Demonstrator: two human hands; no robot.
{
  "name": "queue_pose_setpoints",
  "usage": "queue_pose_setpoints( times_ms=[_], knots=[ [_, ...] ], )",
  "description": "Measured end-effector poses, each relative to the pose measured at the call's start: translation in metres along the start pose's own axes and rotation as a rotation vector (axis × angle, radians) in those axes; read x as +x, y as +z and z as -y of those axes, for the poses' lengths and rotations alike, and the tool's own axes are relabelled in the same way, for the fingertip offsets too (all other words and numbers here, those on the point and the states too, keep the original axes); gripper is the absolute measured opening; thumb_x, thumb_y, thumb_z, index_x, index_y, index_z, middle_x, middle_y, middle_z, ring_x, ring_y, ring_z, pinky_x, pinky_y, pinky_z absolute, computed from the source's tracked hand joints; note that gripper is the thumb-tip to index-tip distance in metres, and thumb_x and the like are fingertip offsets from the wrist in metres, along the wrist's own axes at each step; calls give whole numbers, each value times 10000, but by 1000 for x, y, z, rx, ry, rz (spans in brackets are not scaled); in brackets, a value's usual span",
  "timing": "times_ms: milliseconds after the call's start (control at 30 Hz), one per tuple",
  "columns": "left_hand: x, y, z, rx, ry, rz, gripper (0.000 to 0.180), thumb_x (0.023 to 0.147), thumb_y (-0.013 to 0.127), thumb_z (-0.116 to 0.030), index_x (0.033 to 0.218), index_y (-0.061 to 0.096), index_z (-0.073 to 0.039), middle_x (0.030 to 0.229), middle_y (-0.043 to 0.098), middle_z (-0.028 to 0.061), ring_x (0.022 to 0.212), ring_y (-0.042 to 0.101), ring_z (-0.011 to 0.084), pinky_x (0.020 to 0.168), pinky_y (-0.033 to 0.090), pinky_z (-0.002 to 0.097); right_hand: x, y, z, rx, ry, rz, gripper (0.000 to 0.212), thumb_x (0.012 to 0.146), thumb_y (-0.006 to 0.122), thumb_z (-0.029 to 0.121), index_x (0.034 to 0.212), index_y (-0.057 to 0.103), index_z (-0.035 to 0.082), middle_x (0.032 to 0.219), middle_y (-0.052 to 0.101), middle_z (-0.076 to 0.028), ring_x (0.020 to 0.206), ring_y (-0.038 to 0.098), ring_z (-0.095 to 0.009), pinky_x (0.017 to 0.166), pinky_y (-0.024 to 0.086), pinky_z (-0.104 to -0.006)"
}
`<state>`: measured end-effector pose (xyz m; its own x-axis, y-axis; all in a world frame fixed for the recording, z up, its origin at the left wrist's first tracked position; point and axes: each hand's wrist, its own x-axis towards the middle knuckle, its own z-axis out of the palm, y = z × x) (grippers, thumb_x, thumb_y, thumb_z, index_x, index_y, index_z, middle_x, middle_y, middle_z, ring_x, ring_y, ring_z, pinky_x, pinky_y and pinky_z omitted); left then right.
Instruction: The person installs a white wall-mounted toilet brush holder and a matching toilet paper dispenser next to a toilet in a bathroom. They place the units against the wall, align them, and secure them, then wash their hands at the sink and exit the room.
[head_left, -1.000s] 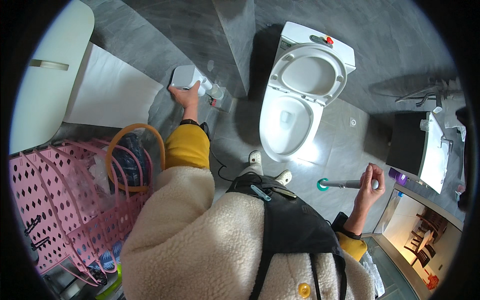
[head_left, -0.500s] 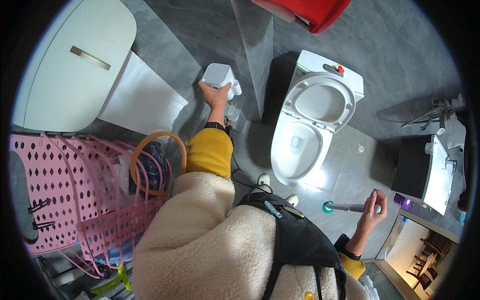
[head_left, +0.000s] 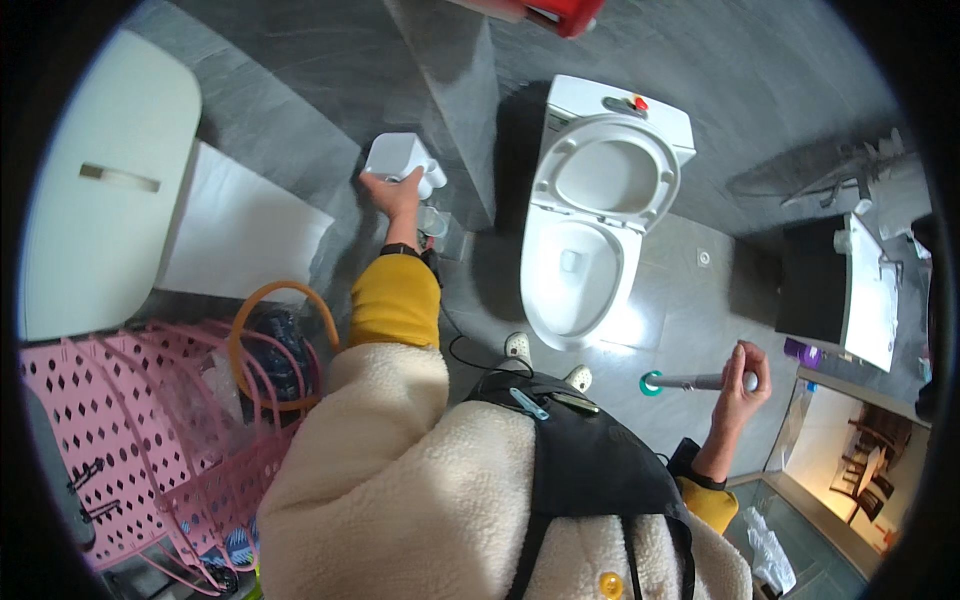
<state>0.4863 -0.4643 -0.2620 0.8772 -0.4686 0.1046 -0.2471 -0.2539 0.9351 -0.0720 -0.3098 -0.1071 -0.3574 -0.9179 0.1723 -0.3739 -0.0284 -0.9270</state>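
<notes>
In the head view, the left hand, upper left, has thumb and fingers spread across the near side of a white container; how firmly it grips, I cannot tell. At right, the right hand has its fingers curled around the right end of a grey rod. The rod's long axis runs crosswise, its teal ring pointing left, below and right of the toilet, nearer the right hand.

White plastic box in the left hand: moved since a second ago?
Yes. The white plastic box and left hand now sit nearer the toilet: shifted rightward and slightly upward in the picture, relative to it.
</notes>
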Motion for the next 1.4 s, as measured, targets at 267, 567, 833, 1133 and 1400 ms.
queue_pose_setpoints(
  times_ms=[267,567,833,1133,1400],
  knots=[
    [-60,4,58,85,-158,61,973,585,911,-178,1340,334,28,1274,539,258,1158,595,388,975,503,460,-5,3,-5,-53,25,-15,68,951,676,77,933,674,11,669,555,45,590,467,-17,528,347,-180],
    [-87,12,97,38,-202,95,1014,552,929,-204,1347,342,23,1262,553,252,1161,596,387,990,499,458,-6,6,-20,-85,66,-5,72,948,680,80,925,674,12,662,551,43,584,470,-20,521,342,-183],
    [-70,3,134,196,-219,20,1076,546,938,-281,1385,328,5,1237,598,247,1149,608,415,991,493,456,-8,18,-29,-13,69,48,75,972,631,55,954,644,-17,731,562,12,595,456,-32,514,345,-196],
    [0,-37,176,197,-117,-135,1004,548,961,-226,1301,361,56,1241,544,244,1145,595,364,970,510,453,-21,41,-64,-150,133,171,77,969,645,72,945,653,-1,722,567,20,622,477,-31,573,372,-193],
    [3,-24,160,-49,-52,-23,962,565,953,-104,1293,340,37,1258,526,232,1151,588,312,956,524,412,-24,51,-72,-94,157,210,89,967,651,82,927,654,2,708,570,21,612,495,-35,564,389,-200]
  ],
)
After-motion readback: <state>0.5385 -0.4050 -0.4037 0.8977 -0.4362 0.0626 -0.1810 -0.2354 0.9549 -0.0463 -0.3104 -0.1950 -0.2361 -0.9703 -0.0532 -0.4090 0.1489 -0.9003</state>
